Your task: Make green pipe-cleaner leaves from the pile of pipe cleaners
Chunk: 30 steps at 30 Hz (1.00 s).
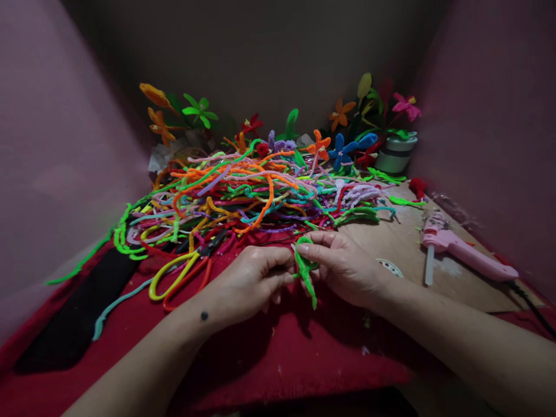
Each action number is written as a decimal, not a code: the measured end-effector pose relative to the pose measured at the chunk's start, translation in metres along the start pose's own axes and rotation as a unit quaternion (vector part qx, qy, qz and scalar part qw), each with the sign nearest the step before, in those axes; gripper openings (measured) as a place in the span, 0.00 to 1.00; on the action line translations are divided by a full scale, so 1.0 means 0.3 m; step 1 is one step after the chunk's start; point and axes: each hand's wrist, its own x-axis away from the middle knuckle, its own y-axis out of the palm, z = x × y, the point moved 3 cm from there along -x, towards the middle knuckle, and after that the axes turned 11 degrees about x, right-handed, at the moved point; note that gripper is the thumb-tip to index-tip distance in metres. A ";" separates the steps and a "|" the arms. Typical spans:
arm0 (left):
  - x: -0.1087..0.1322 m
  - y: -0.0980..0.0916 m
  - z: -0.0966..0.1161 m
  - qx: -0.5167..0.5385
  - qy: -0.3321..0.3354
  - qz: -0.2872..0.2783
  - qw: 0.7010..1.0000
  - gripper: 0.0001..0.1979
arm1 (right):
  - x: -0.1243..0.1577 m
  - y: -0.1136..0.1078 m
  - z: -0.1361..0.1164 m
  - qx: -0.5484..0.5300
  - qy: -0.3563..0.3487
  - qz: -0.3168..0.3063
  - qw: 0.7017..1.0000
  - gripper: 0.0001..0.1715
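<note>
Between my two hands, above the red cloth, is a green pipe cleaner [306, 267] bent into a looped, leaf-like shape with a tail hanging down. My right hand [347, 263] pinches its upper part between thumb and fingers. My left hand [256, 275] has its fingers closed at the left side of the same green piece; its fingertips are partly hidden. Just beyond my hands lies a large tangled heap of coloured pipe cleaners [243, 191]. Scissors [176, 275] with yellow and red handles rest left of my left hand.
A pink glue gun [464, 252] with a cord lies on a brown board [408, 231] at the right. Pipe-cleaner flowers [341, 152] stand along the back, beside a pale pot [396, 153]. A black flat object [78, 313] lies on the red cloth [278, 370] at left. Walls [47, 145] enclose both sides.
</note>
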 end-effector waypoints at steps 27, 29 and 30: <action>0.001 -0.038 0.016 -0.001 -0.006 0.058 0.998 0.10 | 0.002 -0.023 -0.018 0.079 -0.006 0.099 0.992 0.14; -0.008 -0.015 0.020 0.040 -0.014 0.068 0.997 0.08 | 0.005 -0.021 -0.019 0.093 -0.008 0.099 0.991 0.13; -0.012 -0.006 0.022 0.051 -0.014 0.076 0.996 0.08 | 0.006 -0.021 -0.020 0.097 -0.009 0.100 0.990 0.13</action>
